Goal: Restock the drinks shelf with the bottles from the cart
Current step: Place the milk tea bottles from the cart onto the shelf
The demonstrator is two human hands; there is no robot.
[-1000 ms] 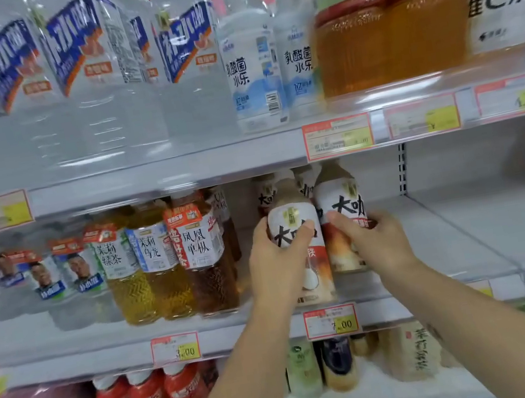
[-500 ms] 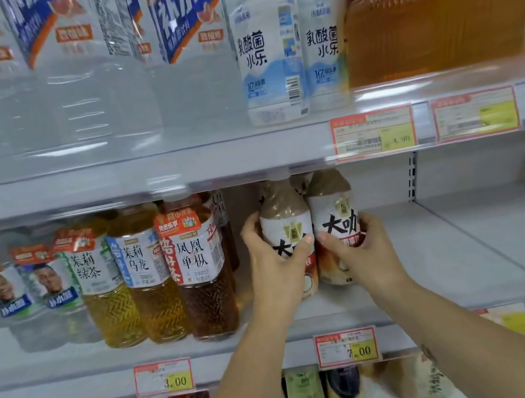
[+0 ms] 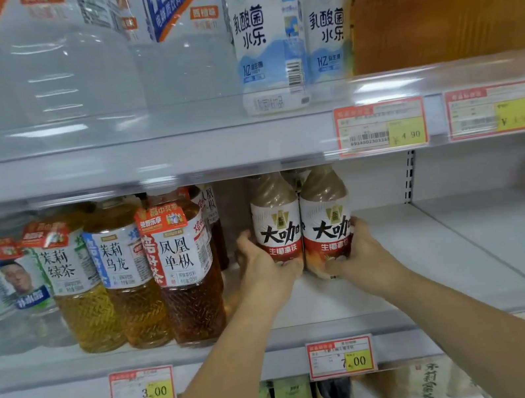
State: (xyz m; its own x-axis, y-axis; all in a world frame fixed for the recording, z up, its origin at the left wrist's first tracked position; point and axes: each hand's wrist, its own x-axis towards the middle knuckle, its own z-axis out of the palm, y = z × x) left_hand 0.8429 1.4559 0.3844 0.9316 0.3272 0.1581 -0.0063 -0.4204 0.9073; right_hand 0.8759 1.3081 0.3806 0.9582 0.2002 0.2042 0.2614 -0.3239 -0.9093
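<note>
- Since a second ago the left coffee bottle [image 3: 277, 220] has gone from the front of the middle shelf [image 3: 437, 256] further back, and it now stands level with the right coffee bottle [image 3: 325, 219].
- Both bottles are upright, side by side and touching, with their red-and-white labels facing outward; they sit towards the back of the shelf, left of its upright slotted rail.
- The left hand [image 3: 264, 269] grips the left bottle low down, thumb on its left side and fingers curled under the label's lower edge.
- The right hand [image 3: 366, 256] clasps the right bottle from its right side, fingers wrapped round the lower part.
- The hands hide both bottle bases, so I cannot tell whether they rest on the shelf.
- Just left of the left hand stands a dark tea bottle [image 3: 188, 280] at the shelf's front edge, with paler tea bottles in a row beyond it.
- On the front lip are a 7.00 price tag [image 3: 340, 357] below the hands and a 3.00 price tag [image 3: 142, 387] to its left.
- The upper shelf [image 3: 143, 159] carries white drink bottles [image 3: 267, 41] directly above the coffee bottles.
</note>
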